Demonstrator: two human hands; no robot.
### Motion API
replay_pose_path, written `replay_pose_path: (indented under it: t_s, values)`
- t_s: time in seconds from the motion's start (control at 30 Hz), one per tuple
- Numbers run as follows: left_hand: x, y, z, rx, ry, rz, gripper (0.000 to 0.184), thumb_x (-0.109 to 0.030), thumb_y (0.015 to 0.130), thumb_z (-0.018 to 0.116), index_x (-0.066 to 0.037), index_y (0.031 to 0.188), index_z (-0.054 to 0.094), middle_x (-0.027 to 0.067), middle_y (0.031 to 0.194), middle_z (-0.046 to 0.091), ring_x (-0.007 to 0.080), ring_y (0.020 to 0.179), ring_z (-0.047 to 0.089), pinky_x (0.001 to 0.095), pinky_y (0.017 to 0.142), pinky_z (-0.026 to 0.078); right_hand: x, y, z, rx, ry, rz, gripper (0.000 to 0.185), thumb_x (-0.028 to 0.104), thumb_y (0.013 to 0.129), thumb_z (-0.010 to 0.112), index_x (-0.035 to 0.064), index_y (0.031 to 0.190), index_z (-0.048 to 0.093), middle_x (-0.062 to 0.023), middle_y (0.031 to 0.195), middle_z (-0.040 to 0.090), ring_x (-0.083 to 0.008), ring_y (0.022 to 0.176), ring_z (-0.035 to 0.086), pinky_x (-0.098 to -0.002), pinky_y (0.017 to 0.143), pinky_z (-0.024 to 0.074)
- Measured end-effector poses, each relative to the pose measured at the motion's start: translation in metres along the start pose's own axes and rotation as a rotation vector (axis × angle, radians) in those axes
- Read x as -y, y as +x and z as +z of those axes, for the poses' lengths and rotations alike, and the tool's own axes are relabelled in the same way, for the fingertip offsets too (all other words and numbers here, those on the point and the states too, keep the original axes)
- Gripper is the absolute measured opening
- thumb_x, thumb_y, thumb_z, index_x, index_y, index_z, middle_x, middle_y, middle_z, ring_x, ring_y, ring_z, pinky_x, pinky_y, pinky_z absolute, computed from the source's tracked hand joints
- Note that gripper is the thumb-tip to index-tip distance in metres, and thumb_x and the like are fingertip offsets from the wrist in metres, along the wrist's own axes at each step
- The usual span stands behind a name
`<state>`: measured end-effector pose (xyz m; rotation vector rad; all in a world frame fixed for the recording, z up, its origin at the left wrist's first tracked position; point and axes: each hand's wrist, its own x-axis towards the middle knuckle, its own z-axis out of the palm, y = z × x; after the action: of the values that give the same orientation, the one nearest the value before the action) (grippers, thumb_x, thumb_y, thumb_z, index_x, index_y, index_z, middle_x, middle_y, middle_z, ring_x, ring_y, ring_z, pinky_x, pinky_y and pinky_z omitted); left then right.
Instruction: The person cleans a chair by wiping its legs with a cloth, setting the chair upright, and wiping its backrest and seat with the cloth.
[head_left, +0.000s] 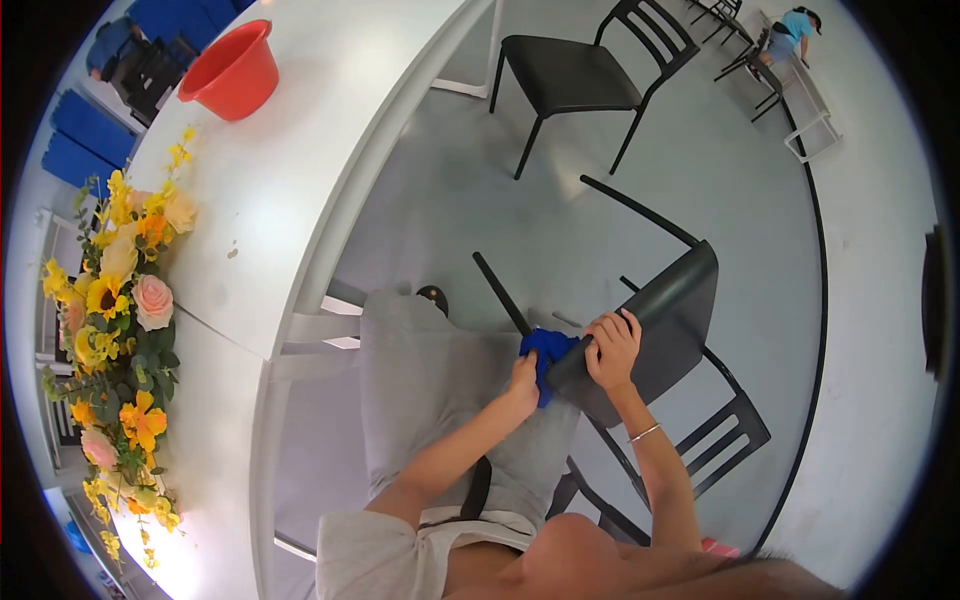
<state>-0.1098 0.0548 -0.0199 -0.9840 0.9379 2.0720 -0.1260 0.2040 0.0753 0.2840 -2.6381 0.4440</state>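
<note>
Against the tilted black chair (665, 320), both bare hands are engaged; the left hand (522, 385) is closed on a bunched blue cloth (547, 352), which sits at the base of one leg, next to the seat; the right hand (613, 350) is closed on the seat edge, fingers curled, its forearm reaching up from below with a thin bracelet (645, 433) at the wrist; the left forearm extends diagonally to the cloth. The chair is supported at an angle in front of the person's grey trousers (430, 390), legs projecting away from the body.

To the left of the tilted chair stands a white table (240, 200); it carries a red basin (235, 75), open side exposed, and a yellow-and-pink flower arrangement (125, 310); beyond the tilted chair, an upright black chair (575, 75) stands on the grey floor (440, 190); farther beyond it, another person (795, 35) bends beside a chair.
</note>
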Motion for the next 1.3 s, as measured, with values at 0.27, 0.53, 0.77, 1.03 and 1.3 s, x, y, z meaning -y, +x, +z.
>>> replay_pose_path:
  t_s: [0.27,0.53,0.77,1.03,1.3]
  values:
    - [-0.060,0.106,0.006,0.025,-0.158,-0.070,0.033,-0.032,0.102,0.045,-0.004,0.116,0.056,0.0122,0.107,0.065,0.0261,0.100,0.063,0.0444,0.094,0.050,-0.004,-0.003,0.001,-0.026,-0.027,0.025,0.009,0.011,0.070,0.054,0.0099,0.077,0.060,-0.0020,0.082,0.059,-0.0196,0.095,0.059,-0.0439,0.103,0.0341]
    - [-0.093,0.178,0.045,0.036,-0.201,-0.037,0.018,-0.013,0.102,0.039,-0.005,0.093,0.052,0.0201,0.083,0.064,0.0350,0.073,0.067,0.0453,0.067,0.059,-0.020,0.007,0.008,-0.061,-0.104,0.114,0.011,0.011,0.071,0.054,0.0097,0.079,0.060,-0.0023,0.084,0.060,-0.0213,0.096,0.058,-0.0439,0.103,0.0330]
    - [-0.104,0.263,0.041,0.000,-0.085,-0.001,0.022,-0.017,0.100,0.047,-0.007,0.081,0.053,0.0162,0.071,0.063,0.0320,0.055,0.065,0.0380,0.046,0.053,-0.018,-0.002,0.005,-0.012,-0.122,0.172,0.012,0.013,0.070,0.052,0.0107,0.080,0.060,-0.0024,0.085,0.061,-0.0211,0.097,0.058,-0.0435,0.102,0.0322]
    - [-0.125,0.273,0.013,-0.213,0.060,0.095,0.015,-0.015,0.099,0.049,-0.003,0.098,0.057,0.0153,0.089,0.065,0.0288,0.071,0.070,0.0373,0.061,0.063,-0.008,0.003,0.005,0.043,-0.094,0.117,0.013,0.013,0.068,0.051,0.0108,0.077,0.060,-0.0018,0.083,0.061,-0.0214,0.094,0.060,-0.0437,0.101,0.0335]
    - [-0.092,0.214,-0.037,-0.093,-0.062,0.144,0.030,-0.028,0.104,0.040,-0.006,0.102,0.060,0.0094,0.091,0.069,0.0225,0.082,0.067,0.0361,0.074,0.052,-0.014,0.024,0.017,0.092,0.005,-0.006,0.014,0.011,0.066,0.051,0.0105,0.076,0.061,-0.0027,0.084,0.062,-0.0205,0.095,0.060,-0.0439,0.101,0.0366]
